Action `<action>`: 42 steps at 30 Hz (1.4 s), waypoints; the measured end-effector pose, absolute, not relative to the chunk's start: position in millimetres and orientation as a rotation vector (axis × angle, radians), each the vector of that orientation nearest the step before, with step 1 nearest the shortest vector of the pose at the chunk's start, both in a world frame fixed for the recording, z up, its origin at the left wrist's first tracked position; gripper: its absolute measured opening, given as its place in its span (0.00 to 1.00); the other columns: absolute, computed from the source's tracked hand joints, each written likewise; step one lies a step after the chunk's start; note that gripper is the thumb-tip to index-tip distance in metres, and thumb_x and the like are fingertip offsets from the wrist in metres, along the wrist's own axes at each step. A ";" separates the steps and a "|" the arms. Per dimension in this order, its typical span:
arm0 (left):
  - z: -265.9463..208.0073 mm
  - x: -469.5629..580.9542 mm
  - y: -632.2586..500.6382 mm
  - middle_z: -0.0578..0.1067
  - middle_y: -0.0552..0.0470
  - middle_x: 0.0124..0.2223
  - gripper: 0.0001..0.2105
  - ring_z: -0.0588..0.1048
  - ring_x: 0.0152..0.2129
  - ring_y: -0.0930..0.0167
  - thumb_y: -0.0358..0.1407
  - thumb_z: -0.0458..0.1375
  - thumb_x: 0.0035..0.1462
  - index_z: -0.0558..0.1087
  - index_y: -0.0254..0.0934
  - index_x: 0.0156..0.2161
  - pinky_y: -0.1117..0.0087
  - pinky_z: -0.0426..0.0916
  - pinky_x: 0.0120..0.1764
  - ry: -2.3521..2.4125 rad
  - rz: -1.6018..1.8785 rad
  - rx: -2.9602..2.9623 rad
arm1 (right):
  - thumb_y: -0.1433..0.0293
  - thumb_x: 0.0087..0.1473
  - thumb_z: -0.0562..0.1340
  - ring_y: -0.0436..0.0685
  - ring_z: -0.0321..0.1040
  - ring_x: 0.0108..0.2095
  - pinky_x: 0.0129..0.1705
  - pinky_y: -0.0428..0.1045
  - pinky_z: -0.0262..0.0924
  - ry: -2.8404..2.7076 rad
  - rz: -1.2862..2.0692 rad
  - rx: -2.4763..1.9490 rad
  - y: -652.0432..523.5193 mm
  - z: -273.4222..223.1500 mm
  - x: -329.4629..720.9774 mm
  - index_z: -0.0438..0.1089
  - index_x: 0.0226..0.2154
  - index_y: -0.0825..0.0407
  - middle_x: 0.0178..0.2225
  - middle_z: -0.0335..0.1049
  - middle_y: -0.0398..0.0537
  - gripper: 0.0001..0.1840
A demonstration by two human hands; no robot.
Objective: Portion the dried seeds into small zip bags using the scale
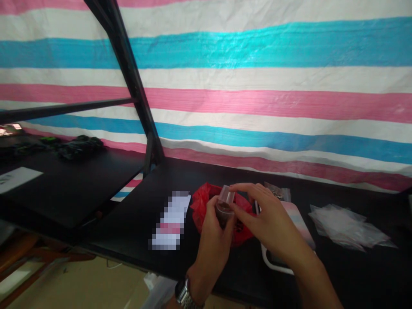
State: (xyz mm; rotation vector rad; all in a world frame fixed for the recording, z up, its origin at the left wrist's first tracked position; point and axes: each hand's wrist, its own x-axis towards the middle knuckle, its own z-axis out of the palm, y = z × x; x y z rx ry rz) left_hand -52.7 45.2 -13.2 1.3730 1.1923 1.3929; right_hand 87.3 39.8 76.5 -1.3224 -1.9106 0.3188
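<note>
1. Fingers first: the left hand (212,234) has its fingers (215,205) wrapped around the lower part of a small clear vial (224,206), so it's clenched on it. The right hand (273,223) comes in from the right with its fingertips (240,187) pinched at the vial's top end, around what looks like a clear cap. Can't say for sure if that cap is seated or already loose, the plastic is see-through and pretty blurry there.

2. Where the vial is: held up in the air just above the bench (135,223), right in front of a crumpled red bag (202,204) that sits on the bench behind the hands.

3. Long axis: roughly upright, tipped a bit to the right at the top. Dark stuff fills the bottom half, and the clear end points up and slightly away from the camera.

4. Which way it lies from the fingers: the body runs down from the right fingertips into the left fist. So the left hand has the body, and the right only touches the top. Both are on it, with the left carrying the weight, I'd say.

5. Around it: a pixelated card (170,221) lies left of the bag. A pastel flat thing with a white handle (291,240) lies under the right wrist, and a pile of clear plastic bags (346,225) sits further right. A wristwatch (185,294) is on the left wrist.
</note>
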 end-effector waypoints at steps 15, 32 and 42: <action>-38.0 -57.4 -20.7 0.80 0.43 0.48 0.25 0.80 0.45 0.58 0.57 0.63 0.59 0.72 0.40 0.53 0.56 0.75 0.49 1.583 1.409 1.205 | 0.70 0.66 0.64 0.66 0.71 0.52 0.52 0.58 0.57 -2.065 0.217 -1.833 73.3 20.2 54.8 0.78 0.48 0.48 0.49 0.81 0.52 0.10; -22.6 -62.7 25.3 0.78 0.47 0.44 0.29 0.80 0.41 0.63 0.60 0.62 0.58 0.68 0.39 0.52 0.61 0.77 0.44 1.376 1.487 1.003 | 0.68 0.61 0.64 0.56 0.77 0.34 0.37 0.49 0.63 -1.838 0.925 -1.466 64.4 28.1 84.3 0.80 0.40 0.50 0.35 0.83 0.45 0.08; -22.1 -62.6 26.5 0.77 0.45 0.49 0.23 0.75 0.47 0.56 0.48 0.67 0.56 0.71 0.41 0.53 0.50 0.69 0.53 1.518 1.534 1.332 | 0.62 0.63 0.62 0.59 0.79 0.40 0.42 0.52 0.68 -1.593 0.941 -1.380 60.4 47.9 105.7 0.77 0.42 0.51 0.39 0.83 0.49 0.12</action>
